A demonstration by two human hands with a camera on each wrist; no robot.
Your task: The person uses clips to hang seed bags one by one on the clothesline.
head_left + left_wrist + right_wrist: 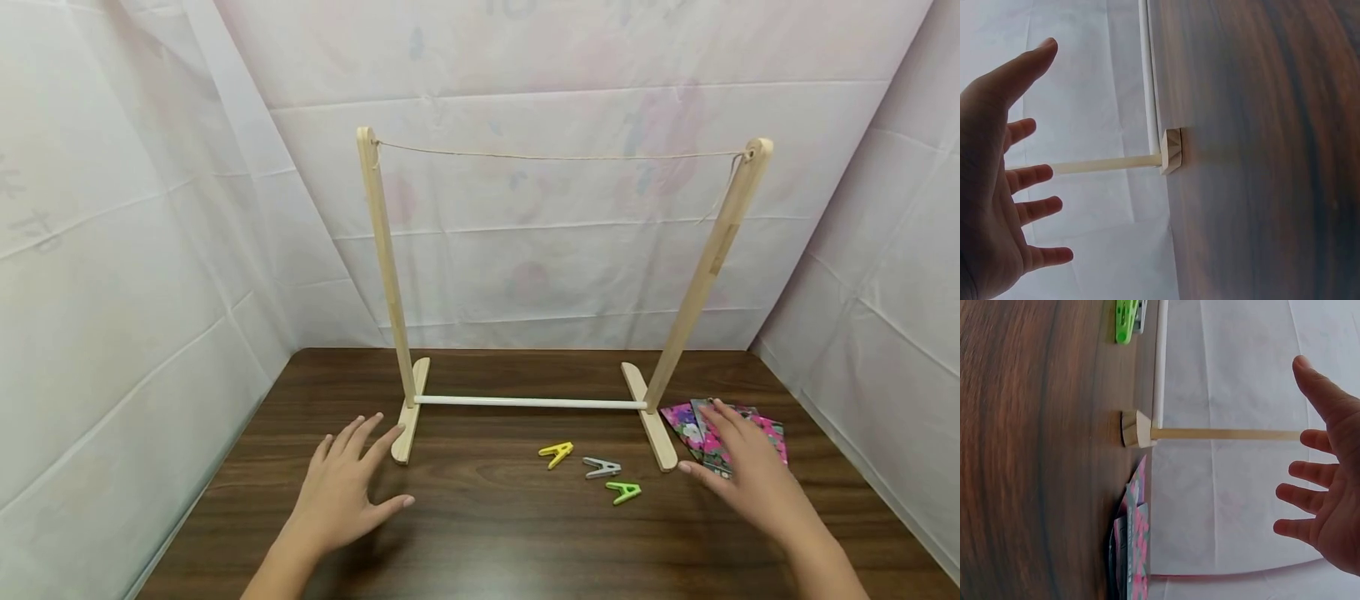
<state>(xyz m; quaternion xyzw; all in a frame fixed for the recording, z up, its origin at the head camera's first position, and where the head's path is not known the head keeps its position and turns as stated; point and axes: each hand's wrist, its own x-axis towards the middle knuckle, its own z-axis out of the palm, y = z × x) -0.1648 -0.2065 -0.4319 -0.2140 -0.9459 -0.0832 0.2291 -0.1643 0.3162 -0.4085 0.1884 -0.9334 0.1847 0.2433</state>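
Note:
My left hand hovers over the table with fingers spread, close to the left foot of a wooden frame; nothing is in it. On the right, my right hand is held out the same way above several flower-printed packets, partly covering them in the head view. A string is tied between the tops of the two wooden posts. Between the hands lie a yellow clothespin, a grey clothespin and a green clothespin. The right wrist view shows the packets beneath the palm.
A white rod joins the frame's two posts low down. The dark wood table carries everything. White cloth hangs behind the table and at both sides.

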